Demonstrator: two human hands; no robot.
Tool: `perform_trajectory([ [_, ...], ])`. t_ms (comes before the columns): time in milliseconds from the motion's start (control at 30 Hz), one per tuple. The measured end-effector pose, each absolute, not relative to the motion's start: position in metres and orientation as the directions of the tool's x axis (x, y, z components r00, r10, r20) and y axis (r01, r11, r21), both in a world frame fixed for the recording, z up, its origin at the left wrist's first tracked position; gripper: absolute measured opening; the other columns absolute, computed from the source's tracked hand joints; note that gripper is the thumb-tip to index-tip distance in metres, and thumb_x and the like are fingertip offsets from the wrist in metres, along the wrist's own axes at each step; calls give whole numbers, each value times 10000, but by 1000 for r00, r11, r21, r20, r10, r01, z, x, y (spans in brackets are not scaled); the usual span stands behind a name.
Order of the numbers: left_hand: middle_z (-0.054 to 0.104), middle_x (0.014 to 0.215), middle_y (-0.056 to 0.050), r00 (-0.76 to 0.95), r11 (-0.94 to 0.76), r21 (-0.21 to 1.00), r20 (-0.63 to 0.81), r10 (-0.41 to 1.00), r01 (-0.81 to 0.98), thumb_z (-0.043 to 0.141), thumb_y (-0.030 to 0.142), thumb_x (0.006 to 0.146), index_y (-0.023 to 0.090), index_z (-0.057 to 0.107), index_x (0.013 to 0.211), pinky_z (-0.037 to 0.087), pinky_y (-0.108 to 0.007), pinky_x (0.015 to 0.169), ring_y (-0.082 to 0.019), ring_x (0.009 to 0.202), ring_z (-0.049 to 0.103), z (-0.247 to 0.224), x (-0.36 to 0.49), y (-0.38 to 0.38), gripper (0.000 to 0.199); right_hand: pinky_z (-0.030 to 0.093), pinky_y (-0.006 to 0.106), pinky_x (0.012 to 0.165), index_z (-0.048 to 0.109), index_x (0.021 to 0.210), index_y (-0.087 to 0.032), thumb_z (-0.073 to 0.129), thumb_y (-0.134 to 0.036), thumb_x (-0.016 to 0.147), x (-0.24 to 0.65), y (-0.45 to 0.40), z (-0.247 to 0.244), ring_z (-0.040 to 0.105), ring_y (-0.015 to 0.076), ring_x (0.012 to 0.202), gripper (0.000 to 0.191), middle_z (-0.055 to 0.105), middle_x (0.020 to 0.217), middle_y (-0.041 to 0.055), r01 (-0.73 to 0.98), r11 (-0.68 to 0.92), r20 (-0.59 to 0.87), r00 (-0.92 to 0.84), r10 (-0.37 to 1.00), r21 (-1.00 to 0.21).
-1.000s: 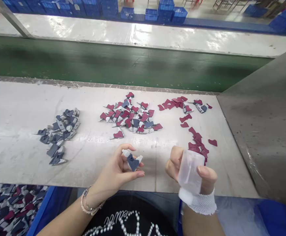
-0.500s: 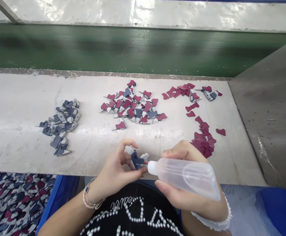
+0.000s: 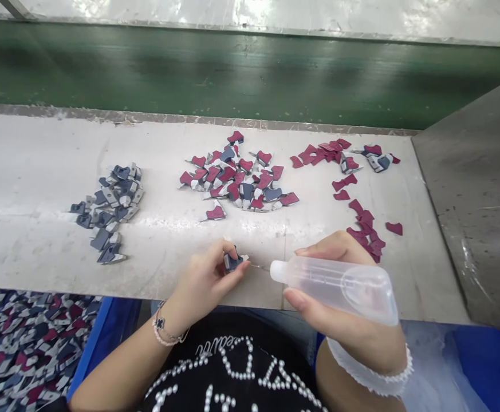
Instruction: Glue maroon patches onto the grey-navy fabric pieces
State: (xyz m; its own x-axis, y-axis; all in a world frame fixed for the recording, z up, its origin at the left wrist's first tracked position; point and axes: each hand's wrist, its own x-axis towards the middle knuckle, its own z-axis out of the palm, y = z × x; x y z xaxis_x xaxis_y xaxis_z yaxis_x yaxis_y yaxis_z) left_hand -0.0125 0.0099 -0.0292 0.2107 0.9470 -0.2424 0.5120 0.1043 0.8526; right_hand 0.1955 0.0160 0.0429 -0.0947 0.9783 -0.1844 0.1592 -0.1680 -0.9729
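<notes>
Between the thumb and fingers of my left hand [image 3: 204, 280] is a small dark blue and light grey plastic part [image 3: 233, 261], held just above the bench near its front edge. My right hand [image 3: 339, 309] is wrapped round a translucent squeeze bottle [image 3: 335, 286] lying on its side in the grip. The bottle's white cap and thin needle tip [image 3: 258, 266] point left at the part. A small gap seems to separate the tip from the part; actual contact is hard to make out.
On the bench [image 3: 39, 240] lie a pile of blue-grey parts [image 3: 112, 212], a pile of parts with dark red faces [image 3: 236, 180] and loose dark red pieces [image 3: 365, 229]. A blue bin [image 3: 99, 337] full of parts stands lower left. A metal panel [image 3: 460, 189] bounds the right.
The blue-grey part has turned in my left hand and sits slightly higher in view. My right hand has drawn the bottle to the right, so its needle tip is farther from the part.
</notes>
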Motion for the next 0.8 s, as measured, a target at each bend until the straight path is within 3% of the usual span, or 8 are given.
perform_trajectory([
  [133,495,577,80,257,91,722,-357,898,686,493,353,980,252,472,1194,330,-262,509,-143,508,514,-28,-14,12,237,454,297,522,555,800,-259,796,-287,716,201,16,40,562,172,595,257,631,719,-9,211,-194,-210,-57,976,-958],
  [233,541,604,63,276,40,639,-387,880,768,501,388,978,260,339,1418,344,-277,520,-181,559,568,-23,-16,13,486,456,298,534,547,809,-251,800,-323,719,203,16,37,569,175,603,278,636,734,-13,238,-235,-259,-74,963,-942],
  [333,585,638,44,268,-15,512,-424,865,859,569,479,933,272,211,1518,345,-283,507,-213,588,596,-19,-25,14,716,456,288,529,555,820,-250,808,-366,721,206,15,34,576,172,593,295,635,730,-22,247,-279,-312,-105,944,-928],
  [433,640,823,6,274,-98,428,-373,886,898,629,487,896,330,355,1458,397,-293,540,-211,664,625,-17,-38,18,645,465,281,532,561,835,-245,809,-379,732,211,14,32,590,171,601,301,642,745,-19,249,-272,-312,-138,940,-930],
  [567,587,1152,-38,394,-254,480,-218,893,840,684,394,872,341,502,1348,515,-317,719,-213,891,648,-23,-51,27,512,465,262,524,565,894,-242,794,-316,768,218,17,30,594,157,598,272,628,747,-22,249,-182,-243,-239,940,-951],
  [800,582,1203,-120,466,-409,515,21,884,753,724,422,815,217,617,1047,547,-413,835,-294,1065,611,-49,-57,29,328,515,287,583,550,1086,-279,722,-249,834,220,18,32,635,173,658,306,654,830,-4,218,-153,-232,-410,882,-964],
])
